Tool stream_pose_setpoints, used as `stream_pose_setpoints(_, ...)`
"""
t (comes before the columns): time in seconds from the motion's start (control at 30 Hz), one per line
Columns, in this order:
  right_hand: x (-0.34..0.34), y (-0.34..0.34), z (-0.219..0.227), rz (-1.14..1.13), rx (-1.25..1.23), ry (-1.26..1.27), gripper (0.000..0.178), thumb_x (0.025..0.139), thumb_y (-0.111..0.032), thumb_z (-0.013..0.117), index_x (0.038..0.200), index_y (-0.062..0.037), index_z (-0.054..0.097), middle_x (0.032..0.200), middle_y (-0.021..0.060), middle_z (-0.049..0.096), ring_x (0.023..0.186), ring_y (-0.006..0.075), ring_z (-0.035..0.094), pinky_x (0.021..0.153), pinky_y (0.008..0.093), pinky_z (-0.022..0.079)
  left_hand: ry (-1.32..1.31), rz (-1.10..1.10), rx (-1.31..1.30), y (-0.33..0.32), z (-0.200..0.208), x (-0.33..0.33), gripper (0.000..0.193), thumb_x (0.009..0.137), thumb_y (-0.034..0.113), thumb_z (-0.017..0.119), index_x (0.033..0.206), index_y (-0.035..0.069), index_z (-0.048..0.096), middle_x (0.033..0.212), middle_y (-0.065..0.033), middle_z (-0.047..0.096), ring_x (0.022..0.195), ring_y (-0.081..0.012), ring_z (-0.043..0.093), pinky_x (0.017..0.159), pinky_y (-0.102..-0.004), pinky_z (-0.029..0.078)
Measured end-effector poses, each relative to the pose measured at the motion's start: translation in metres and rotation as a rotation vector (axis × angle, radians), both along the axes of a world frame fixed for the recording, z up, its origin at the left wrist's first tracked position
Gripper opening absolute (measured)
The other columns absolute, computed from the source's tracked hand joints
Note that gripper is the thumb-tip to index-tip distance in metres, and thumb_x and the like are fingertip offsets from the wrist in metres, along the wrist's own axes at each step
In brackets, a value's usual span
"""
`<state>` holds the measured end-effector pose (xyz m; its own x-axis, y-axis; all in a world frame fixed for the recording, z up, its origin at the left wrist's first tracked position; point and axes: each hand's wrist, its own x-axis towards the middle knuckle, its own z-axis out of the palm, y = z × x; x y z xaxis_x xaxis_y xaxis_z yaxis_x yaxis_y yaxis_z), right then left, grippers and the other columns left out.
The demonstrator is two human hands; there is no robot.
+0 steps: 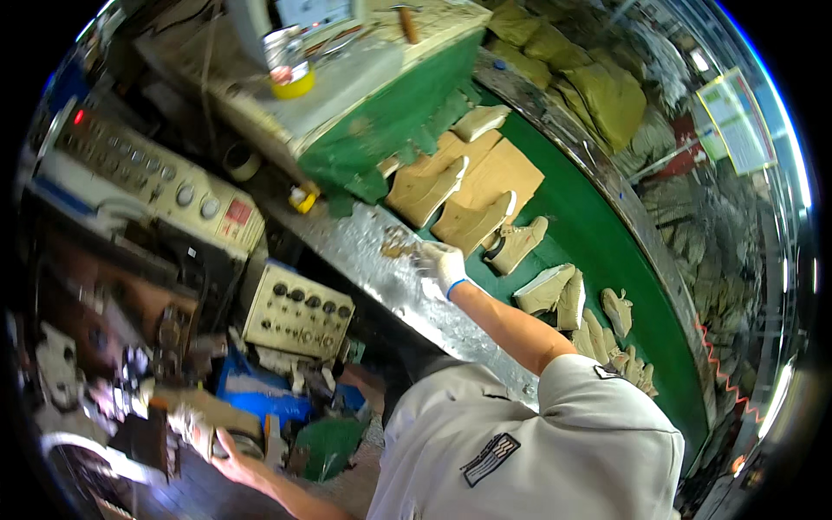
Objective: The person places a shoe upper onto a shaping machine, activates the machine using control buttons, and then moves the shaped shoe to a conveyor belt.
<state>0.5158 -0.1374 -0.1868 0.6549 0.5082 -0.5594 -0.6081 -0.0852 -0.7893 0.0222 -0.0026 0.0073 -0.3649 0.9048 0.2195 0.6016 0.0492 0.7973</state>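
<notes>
At the lower left, my left hand (224, 452) is closed around a tan shoe (204, 406), by the dark metal parts of a machine (143, 438). The shoe's dark opening faces me, and the machine end is blurred. My right hand (444, 264), in a white glove with a blue cuff, is stretched out over a worn metal tabletop (433, 310). Its fingertips are smeared and blend into the shiny surface, beside a small brownish item (397, 243) I cannot make out. Just beyond this hand lies a tan shoe with a white sole (475, 224).
A green conveyor belt (598, 247) carries several tan shoes (555, 290) and a cardboard sheet (498, 169). Control panels (299, 310) stand at the left. A bench (347, 104) at the back holds a hammer (408, 24) and a yellow tape roll (293, 82). Sacks (598, 95) are piled beyond.
</notes>
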Motion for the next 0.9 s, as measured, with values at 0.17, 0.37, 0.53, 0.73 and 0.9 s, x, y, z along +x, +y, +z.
stream_pose_setpoints(0.17, 0.171, -0.022, -0.062, -0.251, 0.000, -0.038, 0.032, 0.096, -0.020, 0.067, 0.120, 0.0000, 0.063, 0.106, 0.0151, 0.070, 0.083, 0.0303, 0.071, 0.064, 0.0427, 0.056, 0.237, 0.103, 0.050, 0.012, -0.018, 0.016, 0.059, 0.084, 0.023, 0.080, 0.133, -0.003, 0.061, 0.133, -0.0194, 0.062, 0.118, -0.0313, 0.059, 0.104, -0.0446, 0.046)
stream_pose_setpoints(0.37, 0.337, 0.021, -0.108, -0.374, -0.224, -0.106, 0.052, 0.090, -0.033, 0.075, 0.124, 0.0041, 0.062, 0.103, 0.0163, 0.072, 0.081, 0.0324, 0.071, 0.065, 0.0431, 0.055, 0.263, 0.044, 0.023, 0.014, -0.032, 0.137, 0.058, 0.084, 0.021, 0.080, 0.132, -0.004, 0.061, 0.131, -0.0194, 0.063, 0.115, -0.0314, 0.061, 0.102, -0.0445, 0.047)
stream_pose_setpoints(0.53, 0.446, 0.078, -0.143, -0.323, -0.593, -0.344, 0.061, 0.075, -0.048, 0.084, 0.097, 0.0074, 0.072, 0.088, 0.0207, 0.073, 0.081, 0.0327, 0.073, 0.071, 0.0404, 0.056, 0.258, -0.023, -0.035, 0.015, -0.045, 0.222, 0.056, 0.083, 0.019, 0.080, 0.131, -0.005, 0.062, 0.130, -0.0194, 0.064, 0.114, -0.0314, 0.061, 0.100, -0.0444, 0.048)
stream_pose_setpoints(0.73, 0.533, 0.105, -0.187, -0.450, -0.629, -0.305, 0.081, 0.069, -0.050, 0.086, 0.122, 0.0081, 0.067, 0.122, 0.0293, 0.068, 0.118, 0.0396, 0.066, 0.100, 0.0415, 0.052, 0.225, -0.078, -0.108, 0.025, -0.059, 0.268, 0.055, 0.082, 0.016, 0.080, 0.130, -0.005, 0.062, 0.129, -0.0195, 0.064, 0.111, -0.0315, 0.063, 0.098, -0.0443, 0.050)
stream_pose_setpoints(0.9, 0.525, 0.101, -0.170, -0.443, -0.149, -0.002, 0.063, 0.075, -0.024, 0.087, 0.126, 0.0046, 0.063, 0.115, 0.0182, 0.072, 0.099, 0.0317, 0.073, 0.086, 0.0445, 0.060, 0.179, -0.033, -0.147, 0.015, -0.061, 0.272, 0.054, 0.082, 0.014, 0.080, 0.129, -0.006, 0.063, 0.127, -0.0195, 0.065, 0.110, -0.0316, 0.063, 0.096, -0.0442, 0.051)
